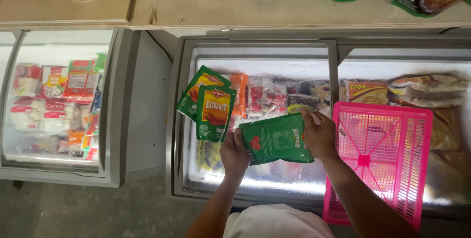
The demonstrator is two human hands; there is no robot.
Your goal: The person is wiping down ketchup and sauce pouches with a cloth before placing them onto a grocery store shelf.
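Both hands hold a green sauce pouch [274, 140] flat over the glass lid of a chest freezer [255, 47]. My left hand [234, 154] grips its left end, and my right hand [319, 134] grips its right end. Two more green sauce pouches [214, 111] lie overlapping on the glass just left of the held one, near the freezer's left rim.
A pink plastic basket [382, 159] rests on the freezer lid at the right. Frozen packets [274, 96] fill the freezer under the glass. A second freezer [59, 105] with packets stands at the left. A wooden shelf [245, 2] with pouches runs above.
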